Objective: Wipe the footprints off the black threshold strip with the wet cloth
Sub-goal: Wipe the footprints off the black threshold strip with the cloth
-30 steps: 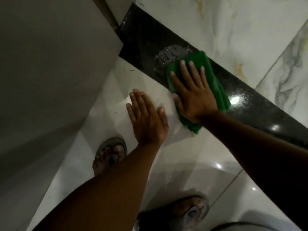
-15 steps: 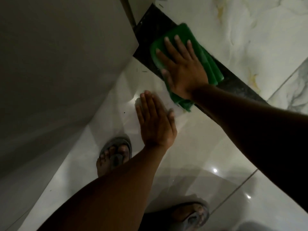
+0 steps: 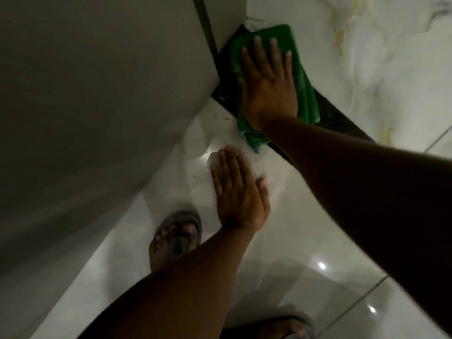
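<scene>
A folded green cloth (image 3: 304,77) lies flat on the black threshold strip (image 3: 340,118), at the strip's far end where it meets the door frame. My right hand (image 3: 267,81) presses palm-down on the cloth with fingers spread, covering most of it. Only a small wet patch of strip (image 3: 221,94) shows to the left of the cloth, and a dark stretch runs off to the right under my forearm. My left hand (image 3: 238,192) rests flat on the glossy white floor tile just in front of the strip, holding nothing. No footprint is visible.
A grey door or wall panel (image 3: 97,106) fills the left side, its edge reaching the strip. White marble tiles (image 3: 379,57) lie beyond the strip. My feet in grey sandals (image 3: 175,237) stand on the near white floor (image 3: 293,241).
My right hand has slid the green cloth along the strip toward the door frame, over the spot where a footprint showed a second ago. My left hand stayed planted on the tile.
</scene>
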